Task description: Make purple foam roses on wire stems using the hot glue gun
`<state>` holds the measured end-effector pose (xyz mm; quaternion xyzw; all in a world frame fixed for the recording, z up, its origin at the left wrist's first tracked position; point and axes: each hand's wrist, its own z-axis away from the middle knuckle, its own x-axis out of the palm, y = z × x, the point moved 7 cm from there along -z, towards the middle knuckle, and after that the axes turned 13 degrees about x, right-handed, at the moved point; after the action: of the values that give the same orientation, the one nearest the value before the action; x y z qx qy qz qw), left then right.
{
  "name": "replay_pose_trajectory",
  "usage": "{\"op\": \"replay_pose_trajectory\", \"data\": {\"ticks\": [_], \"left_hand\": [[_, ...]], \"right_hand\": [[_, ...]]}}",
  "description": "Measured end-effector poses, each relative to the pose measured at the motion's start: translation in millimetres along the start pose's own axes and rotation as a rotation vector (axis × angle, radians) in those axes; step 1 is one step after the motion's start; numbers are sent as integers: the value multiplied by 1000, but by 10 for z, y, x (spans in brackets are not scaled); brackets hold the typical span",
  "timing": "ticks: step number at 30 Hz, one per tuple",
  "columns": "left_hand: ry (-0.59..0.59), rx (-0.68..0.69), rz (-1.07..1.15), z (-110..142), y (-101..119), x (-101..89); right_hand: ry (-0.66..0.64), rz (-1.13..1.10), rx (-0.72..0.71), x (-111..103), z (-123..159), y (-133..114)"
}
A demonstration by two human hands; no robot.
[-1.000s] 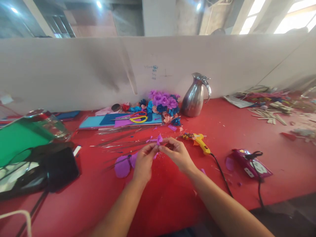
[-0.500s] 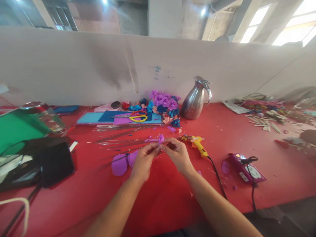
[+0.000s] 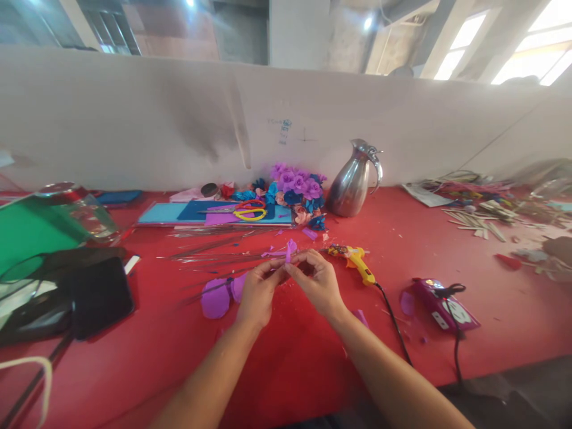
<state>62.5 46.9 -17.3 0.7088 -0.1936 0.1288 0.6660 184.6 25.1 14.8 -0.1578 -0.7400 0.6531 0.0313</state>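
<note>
Head camera: the left hand point(image 3: 259, 295) and right hand point(image 3: 319, 283) meet over the red table point(image 3: 286, 369), thumbs and fingers of both pinched on a small purple paper piece point(image 3: 291, 247) — its top sticks up above the fingertips. Purple paper rounds point(image 3: 215, 299) lie beside the left hand, near thin wires point(image 3: 201, 257). To the right sits a yellow glue gun point(image 3: 361, 265) (its cord trails toward the table's near edge). Farther back, scissors point(image 3: 251, 210) with red and yellow handles rest on coloured sheets point(image 3: 163, 213) — just beside a heap of paper flowers point(image 3: 295, 183), left of an upright steel pitcher point(image 3: 350, 186).
</note>
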Motion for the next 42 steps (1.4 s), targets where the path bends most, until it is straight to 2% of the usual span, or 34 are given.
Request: {"op": "replay_pose_trajectory", "data": {"ticks": [10,20,28,30,32,34,37,39,42], "left_hand": [[-14,-99,216,-11,-51,28],[-27,-174,251,-8,-116,17],[-16,-149,298,-37,-103,-1],[-9,-160,311,-39,-102,-12],[15,-171,319,-38,-106,-33],[38,-166,311,-38,-102,-50],[50,-138,279,-35,-82,-54],[45,-119,243,-32,-68,-51],[42,-77,171,-38,-44,-66]], "right_hand": [[-62,-50,-59,39,54,-67],[-63,-143,-8,25,46,-18],[61,-31,22,-90,-46,34],[112,31,14,-225,-90,22],[173,148,1,-451,-132,29],[229,344,8,-739,-163,100],[401,702,104,-1261,-158,334],[406,807,185,-1493,-157,532],[327,738,373,-1637,-197,823]]}}
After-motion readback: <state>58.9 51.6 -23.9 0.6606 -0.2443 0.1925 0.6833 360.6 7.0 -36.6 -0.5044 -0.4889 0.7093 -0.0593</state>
